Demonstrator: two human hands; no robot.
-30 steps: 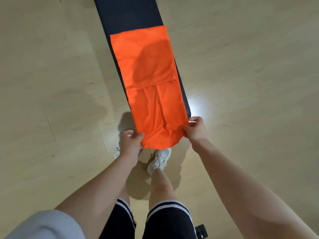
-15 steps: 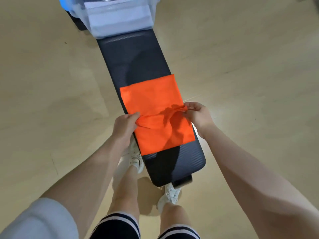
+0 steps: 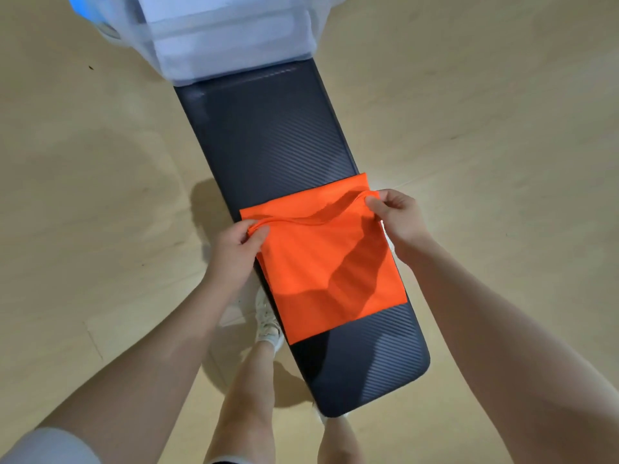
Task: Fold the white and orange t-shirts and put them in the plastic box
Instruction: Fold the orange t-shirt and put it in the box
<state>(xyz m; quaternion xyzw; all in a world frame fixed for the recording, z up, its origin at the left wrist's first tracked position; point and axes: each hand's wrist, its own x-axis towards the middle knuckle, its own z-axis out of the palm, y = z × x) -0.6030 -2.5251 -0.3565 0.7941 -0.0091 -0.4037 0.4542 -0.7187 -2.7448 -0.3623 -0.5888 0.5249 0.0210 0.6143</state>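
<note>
On the near half of the bench (image 3: 268, 135), orange t-shirt (image 3: 321, 262) lies part-folded, top layer's edge lifted. Left hand (image 3: 234, 249) pinches its left corner, right hand (image 3: 395, 216) pinches the right corner. Suggest: keep both corners level and taut, lay the edge flush on the far edge, then flatten the sag in the middle before letting go. Plastic box (image 3: 227, 38) sits on the far end, well apart from the shirt. Something white and folded shows through its wall, probably the white t-shirt (image 3: 187, 15); too blurred to confirm. Orange one goes in next.
</note>
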